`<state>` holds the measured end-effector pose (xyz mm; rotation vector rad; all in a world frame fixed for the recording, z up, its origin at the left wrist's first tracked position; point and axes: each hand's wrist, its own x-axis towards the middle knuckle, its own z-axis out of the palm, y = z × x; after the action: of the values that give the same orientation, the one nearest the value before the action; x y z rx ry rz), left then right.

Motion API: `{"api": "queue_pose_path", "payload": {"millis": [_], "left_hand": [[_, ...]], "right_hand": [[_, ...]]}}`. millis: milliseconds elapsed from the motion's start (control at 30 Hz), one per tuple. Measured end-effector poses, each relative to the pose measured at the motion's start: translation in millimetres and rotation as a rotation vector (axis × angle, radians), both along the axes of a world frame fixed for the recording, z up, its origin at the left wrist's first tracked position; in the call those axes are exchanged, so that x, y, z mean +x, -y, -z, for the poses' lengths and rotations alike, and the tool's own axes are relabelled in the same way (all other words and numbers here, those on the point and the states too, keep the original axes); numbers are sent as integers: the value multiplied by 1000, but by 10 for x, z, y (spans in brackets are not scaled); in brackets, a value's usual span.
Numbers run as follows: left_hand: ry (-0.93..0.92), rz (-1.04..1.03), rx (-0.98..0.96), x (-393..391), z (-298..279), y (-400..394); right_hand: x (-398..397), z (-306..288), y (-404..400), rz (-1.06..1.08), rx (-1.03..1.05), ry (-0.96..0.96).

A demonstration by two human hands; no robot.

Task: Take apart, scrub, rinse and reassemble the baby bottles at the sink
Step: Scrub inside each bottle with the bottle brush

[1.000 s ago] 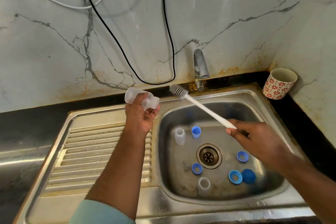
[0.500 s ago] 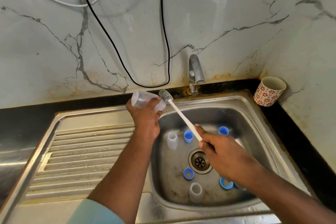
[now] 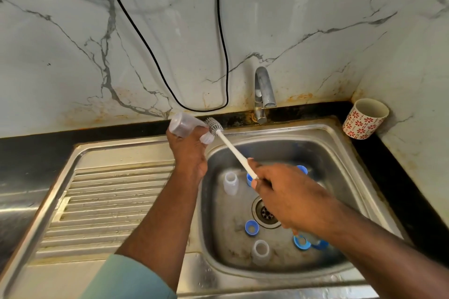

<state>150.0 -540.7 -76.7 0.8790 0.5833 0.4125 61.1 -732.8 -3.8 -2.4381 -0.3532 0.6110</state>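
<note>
One bottle (image 3: 185, 125) lying sideways, mouth facing brush (image 3: 214, 126).

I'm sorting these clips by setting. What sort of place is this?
Most likely a home kitchen: a steel sink with a ribbed drainboard, a tap against a marble-look wall, and a patterned cup on the dark counter.

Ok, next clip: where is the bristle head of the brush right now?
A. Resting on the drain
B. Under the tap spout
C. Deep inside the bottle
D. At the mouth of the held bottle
D: the bottle brush head sits right by the open neck of the clear bottle that the left hand holds, while the right hand grips the handle.
</note>
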Motion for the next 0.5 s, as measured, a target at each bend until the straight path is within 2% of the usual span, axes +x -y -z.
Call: {"api": "queue_pose_path", "payload": {"millis": [67, 167, 300, 500], "left_hand": [[-15, 9, 49, 6, 14, 22], [-33, -35, 8, 16, 40, -86], [-54, 80, 73, 21, 6, -119], [-80, 46, -144, 68, -64, -221]], "right_hand": [[36, 20, -20, 30, 33, -31], [-24, 23, -30, 10, 61, -85], [20, 9, -18, 36, 101, -97], [-92, -40, 62, 24, 145, -129]]}}
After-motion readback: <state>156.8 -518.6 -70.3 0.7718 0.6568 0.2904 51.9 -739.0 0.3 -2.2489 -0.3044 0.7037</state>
